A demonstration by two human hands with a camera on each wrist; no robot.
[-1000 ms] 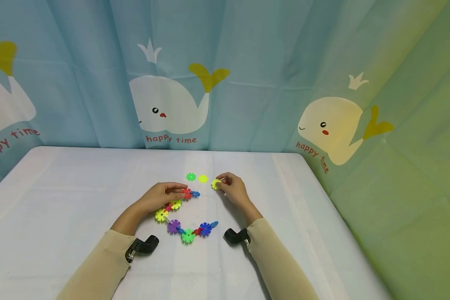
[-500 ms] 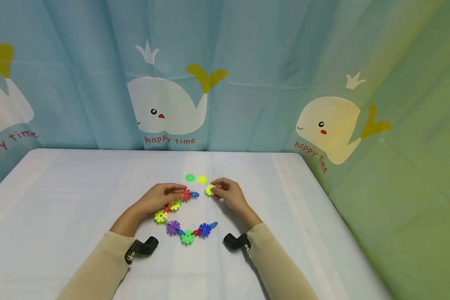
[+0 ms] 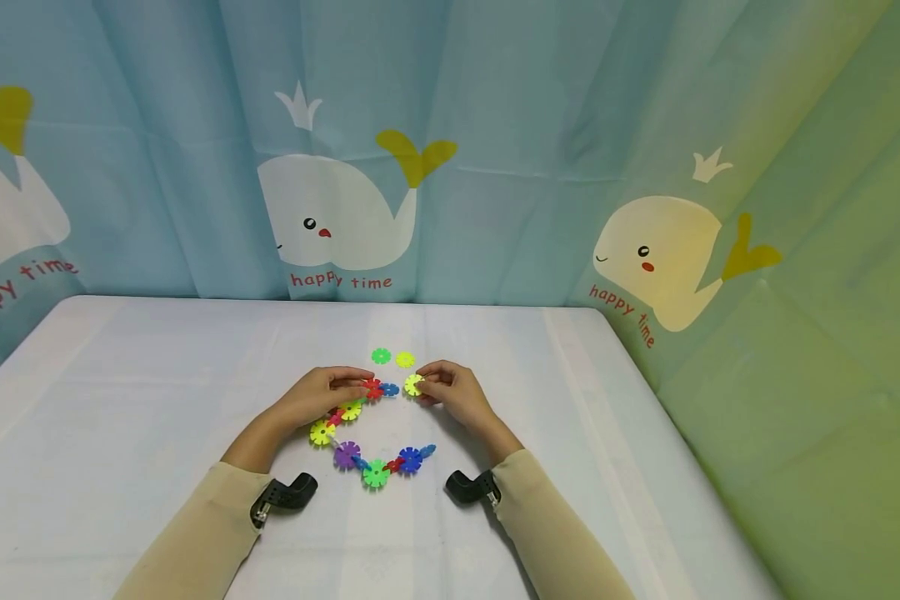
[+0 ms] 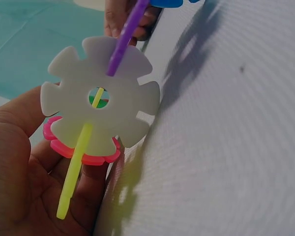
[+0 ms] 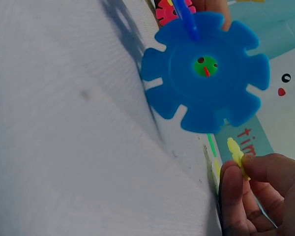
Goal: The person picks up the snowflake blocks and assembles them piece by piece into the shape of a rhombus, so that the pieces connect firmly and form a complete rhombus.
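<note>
In the head view a C-shaped chain of slotted, flower-shaped plastic discs lies on the table. My left hand (image 3: 318,396) grips its upper end at a red disc (image 3: 372,388), from which a blue disc (image 3: 390,389) sticks out to the right. My right hand (image 3: 461,396) pinches a yellow disc (image 3: 412,384) between thumb and fingers, just right of that blue one. The left wrist view shows a white disc (image 4: 132,93) up close, joined to a purple disc (image 4: 123,44) and a yellow disc (image 4: 73,172). A large blue disc (image 5: 172,64) fills the right wrist view's top.
Beyond the hands lie a loose green disc (image 3: 381,356) and a loose yellow disc (image 3: 405,359). The chain's lower run has a purple disc (image 3: 347,455) and a green disc (image 3: 376,473). A whale-print curtain (image 3: 510,225) hangs behind the white table (image 3: 157,358).
My right hand has moved left and slightly nearer with its yellow disc, bringing it close to the blue disc at the chain's end. The left hand stays at the red disc.
</note>
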